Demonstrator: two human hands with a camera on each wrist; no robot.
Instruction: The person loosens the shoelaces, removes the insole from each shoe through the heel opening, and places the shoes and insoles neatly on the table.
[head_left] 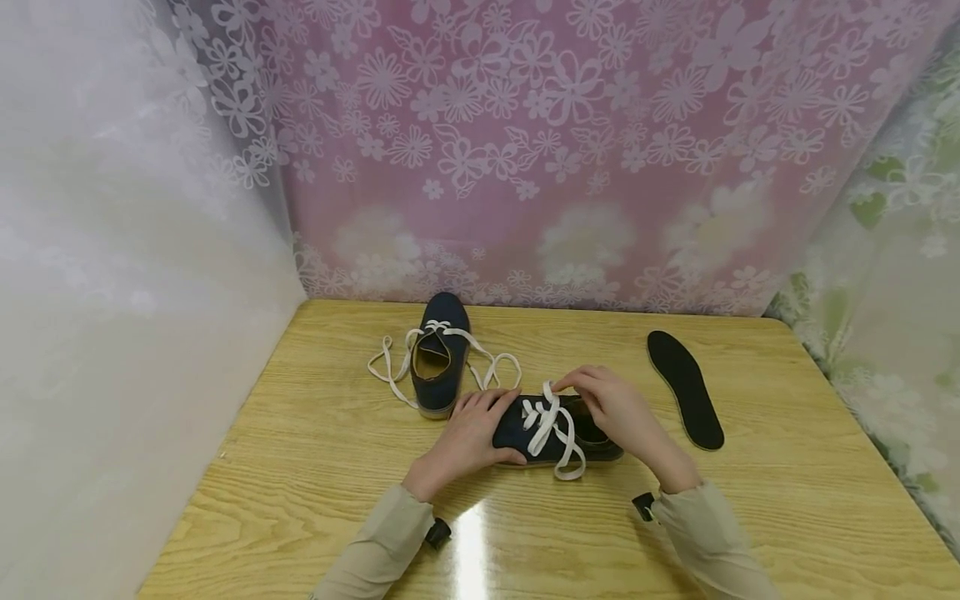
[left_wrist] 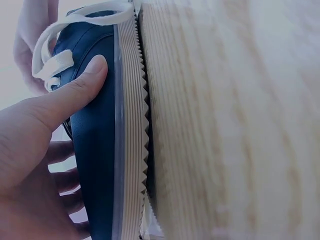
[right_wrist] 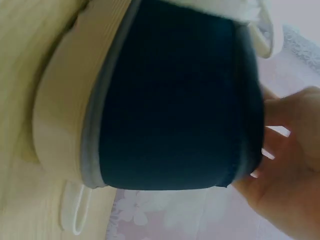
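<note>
A dark navy lace-up shoe (head_left: pixel 517 433) lies sole down on the table, its toe to the left. My left hand (head_left: pixel 468 433) grips it round the toe, the thumb (left_wrist: pixel 85 85) along the near side and the other fingers over the far side. Over the shoe's opening, my right hand (head_left: pixel 611 408) is bent with its fingertips at the top of the white shoelace (head_left: pixel 553 417), pinching it. Loose lace loops hang over the near side. In the right wrist view the heel (right_wrist: pixel 170 100) hides part of that hand's fingers.
Behind to the left stands a second navy shoe (head_left: pixel 444 393), its white laces (head_left: pixel 386 371) spread out on both sides. A black insole (head_left: pixel 686 387) lies to the right on the wooden table (head_left: pixel 300 467). A pink flowered curtain (head_left: pixel 480 167) hangs along the table's back edge.
</note>
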